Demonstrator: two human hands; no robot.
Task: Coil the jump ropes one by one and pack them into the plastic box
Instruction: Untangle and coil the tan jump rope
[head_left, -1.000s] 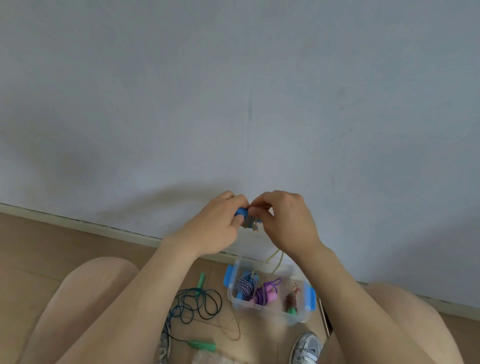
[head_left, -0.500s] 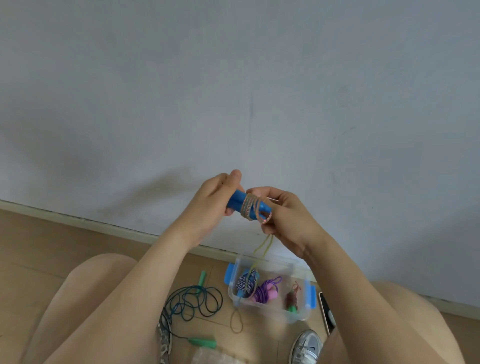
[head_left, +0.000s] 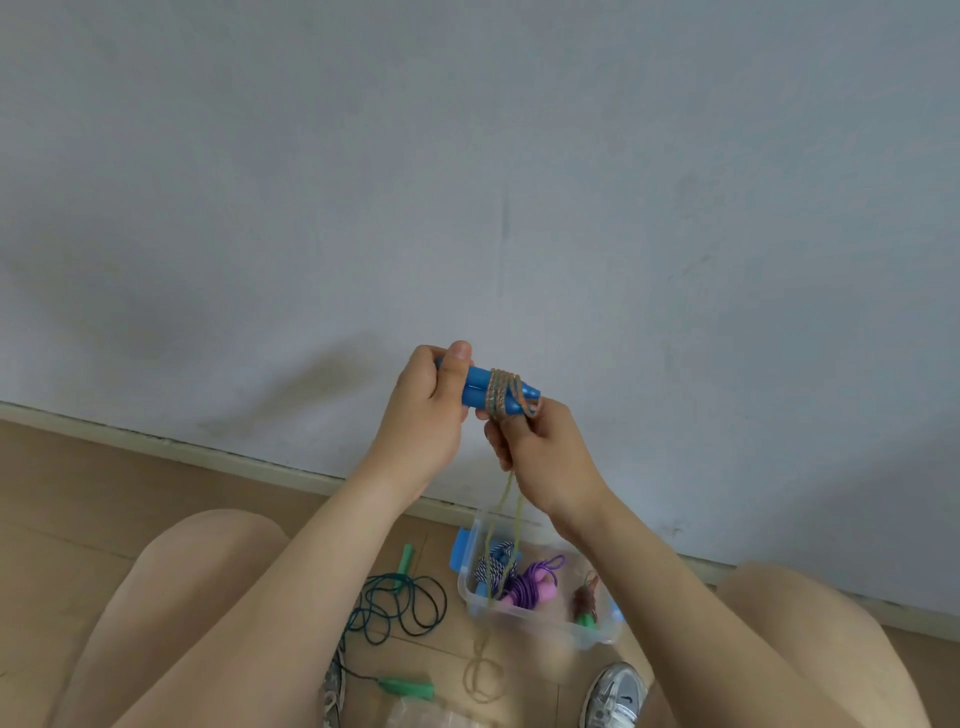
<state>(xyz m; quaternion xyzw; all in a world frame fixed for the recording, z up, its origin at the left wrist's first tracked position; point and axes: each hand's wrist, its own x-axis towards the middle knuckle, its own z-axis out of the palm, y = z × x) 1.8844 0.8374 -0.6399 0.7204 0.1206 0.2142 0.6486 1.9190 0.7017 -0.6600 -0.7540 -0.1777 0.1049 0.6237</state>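
- One dark green cord jump rope with light green handles lies loose on the wooden floor just left of the clear plastic box, so it's not coiled yet.
- Above the box and a bit to its left, the left hand is wrapped around one end of a pair of blue plastic handles. The thumb is on top and the two handles sit side by side.
- The tan braided rope is wound a few turns around the other end of the handles. The rest hangs in two strands down over the box, with a loop on the floor just in front of it.
- The right hand, straight above the box, has its fingers curled and pinches the rope right under the wraps.
- My guess on handling: the rope looks light and floppy, so it won't keep its shape, and the wraps could slide off the smooth tapered handles if they go slack. I'd hold the stiff handles and feed the rope from close to the wraps.
- Inside the box are a blue-and-white striped rope bundle, a purple rope with pink handles and a brownish one.
- Hard to make out: the right fingertips are tucked under the handles, the exact number of turns is unclear, the forearm covers the box's right end, and the grey sneaker in front of the box is cut off.
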